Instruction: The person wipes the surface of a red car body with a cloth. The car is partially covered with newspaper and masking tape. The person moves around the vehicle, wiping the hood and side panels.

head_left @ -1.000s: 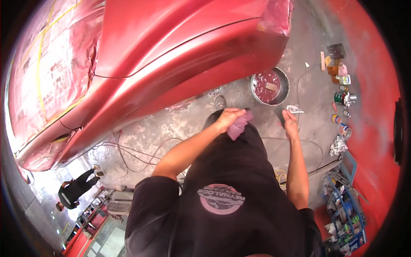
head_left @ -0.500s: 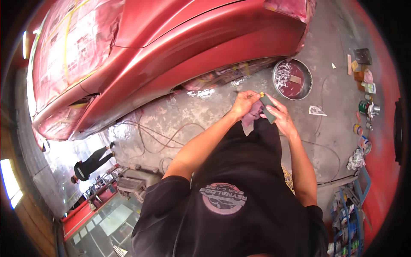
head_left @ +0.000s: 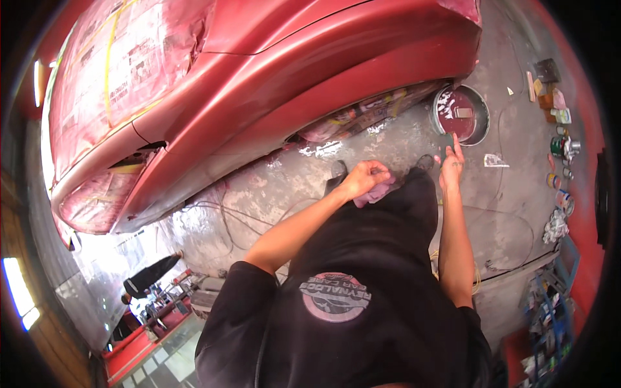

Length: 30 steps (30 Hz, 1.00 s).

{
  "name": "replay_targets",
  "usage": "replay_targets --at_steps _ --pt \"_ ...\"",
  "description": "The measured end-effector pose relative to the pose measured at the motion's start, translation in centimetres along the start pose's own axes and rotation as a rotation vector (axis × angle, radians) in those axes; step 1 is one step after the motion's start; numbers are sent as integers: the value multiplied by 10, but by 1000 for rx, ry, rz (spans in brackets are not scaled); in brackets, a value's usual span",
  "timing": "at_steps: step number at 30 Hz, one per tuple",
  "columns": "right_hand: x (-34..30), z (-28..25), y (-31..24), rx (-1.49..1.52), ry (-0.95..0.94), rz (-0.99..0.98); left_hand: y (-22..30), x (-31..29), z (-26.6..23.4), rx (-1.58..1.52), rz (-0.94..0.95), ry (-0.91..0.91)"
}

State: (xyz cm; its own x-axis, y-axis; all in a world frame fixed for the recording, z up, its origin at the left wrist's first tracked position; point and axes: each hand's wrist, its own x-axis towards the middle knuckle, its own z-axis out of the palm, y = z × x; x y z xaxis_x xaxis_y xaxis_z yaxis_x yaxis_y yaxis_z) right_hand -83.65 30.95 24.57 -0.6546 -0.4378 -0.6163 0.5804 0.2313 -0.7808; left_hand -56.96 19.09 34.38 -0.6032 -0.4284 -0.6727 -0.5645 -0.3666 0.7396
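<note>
My left hand [head_left: 363, 178] is closed, fingertips curled together, with a crumpled purple-stained cloth [head_left: 375, 193] hanging from it in front of my dark trousers. Out to the right, my right hand [head_left: 451, 169] points away from me with its fingers stretched. A dark green flat pad [head_left: 445, 141] shows partly beside those fingers, held against them. Beyond that hand stands a round metal basin [head_left: 480, 134] of reddish liquid, with a small pale block [head_left: 464, 112] in it. The red car body [head_left: 310, 77] curves across the far side; neither hand touches it.
Taped masking paper [head_left: 145, 71] covers part of the car. Hoses [head_left: 233, 216] lie on the wet concrete floor. Cans and rags [head_left: 561, 181] line the right wall, near a blue rack [head_left: 550, 304]. Another person [head_left: 152, 275] is at the left, near a glass-topped counter [head_left: 158, 365].
My hands have parted: the right one has moved right and away with the green pad, while the left keeps the cloth. The view has shifted, and the other person now leans over.
</note>
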Motion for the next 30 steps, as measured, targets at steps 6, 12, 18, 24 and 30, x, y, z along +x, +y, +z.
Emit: replay_targets --at_steps 6,12,18,24,30 --pt "-81 113 48 -27 70 -79 -80 -69 -116 2 176 -4" --pt "-133 212 83 -354 81 -563 5 -156 -181 112 -199 75" --pt "-105 253 -19 -330 367 -970 17 -182 -221 377 264 171" --pt "-127 309 -32 -269 309 -1102 35 -212 -236 599 309 158" --pt "-102 243 39 268 345 -508 19 -240 -217 434 130 201"
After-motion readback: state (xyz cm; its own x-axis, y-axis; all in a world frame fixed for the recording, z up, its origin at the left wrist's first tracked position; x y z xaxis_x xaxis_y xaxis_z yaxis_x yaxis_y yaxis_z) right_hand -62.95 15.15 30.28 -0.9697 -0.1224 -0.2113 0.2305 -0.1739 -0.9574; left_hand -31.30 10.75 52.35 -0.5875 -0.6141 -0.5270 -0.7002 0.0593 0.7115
